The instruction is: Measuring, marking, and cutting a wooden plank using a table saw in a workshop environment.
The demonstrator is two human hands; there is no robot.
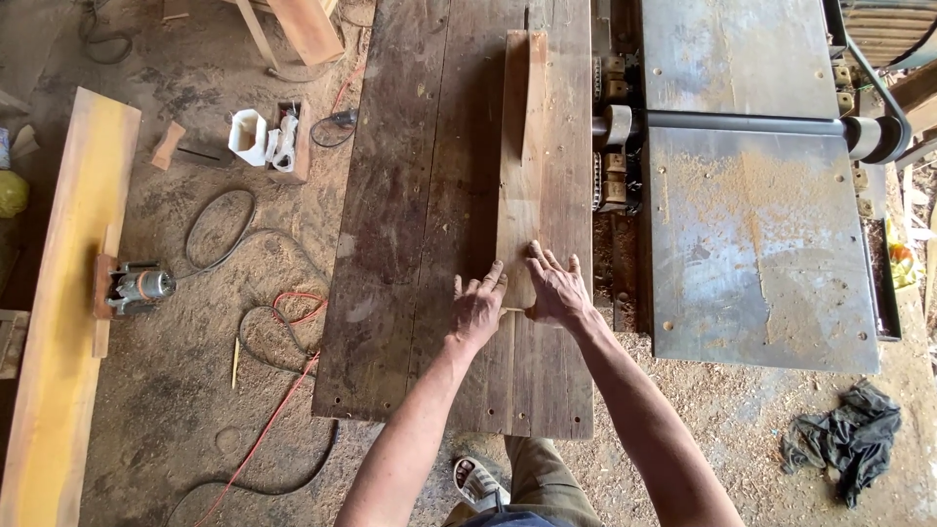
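1. A narrow wooden plank (521, 166) lies lengthwise at the centre of the frame on a dark plank workbench (410, 224).
2. The left hand (477, 310) and right hand (555, 291) lie open, fingers spread, pressed flat on the plank's near end.
3. It looks stiff, dry and fairly light; likely best gripped along its long edges.
4. A dusty steel planer table (752, 224) fills the right of the frame.
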